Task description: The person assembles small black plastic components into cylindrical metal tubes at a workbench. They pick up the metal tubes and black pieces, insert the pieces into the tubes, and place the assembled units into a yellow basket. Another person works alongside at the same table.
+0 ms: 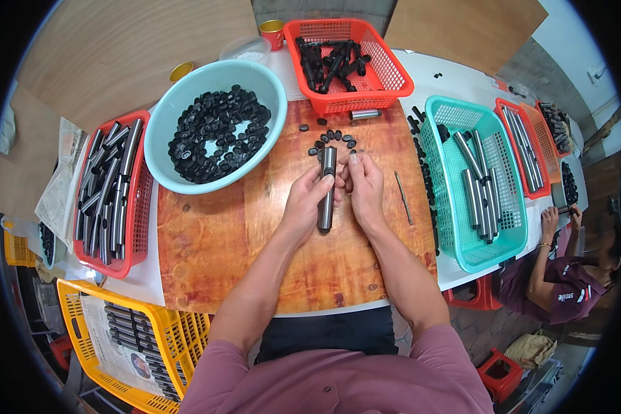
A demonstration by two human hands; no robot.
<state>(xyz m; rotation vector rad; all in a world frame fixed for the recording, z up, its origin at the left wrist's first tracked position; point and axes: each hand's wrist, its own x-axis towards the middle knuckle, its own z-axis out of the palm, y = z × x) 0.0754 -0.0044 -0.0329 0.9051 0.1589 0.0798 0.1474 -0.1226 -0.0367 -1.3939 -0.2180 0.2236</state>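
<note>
My left hand [305,203] is closed around a dark, shiny metal tube [326,215], which points away from me above the wooden board [234,255]. Close against the tube's right side, my right hand [368,190] has its thumb and fingers pinched together. Whatever it pinches is too small to make out. Just beyond the tube's far end, several small black oval caps [333,134] lie loose on the board. A thin metal rod [402,196] rests to the right of my right hand. Another short metal tube [365,114] lies at the board's far edge.
At the far left stands a pale blue basin [155,141] of black caps. Red basket [142,221] at left and teal basket [452,231] at right hold tubes; another red basket [341,103] holds black parts. A yellow crate [83,359] sits lower left. A co-worker's hand [550,224] shows far right.
</note>
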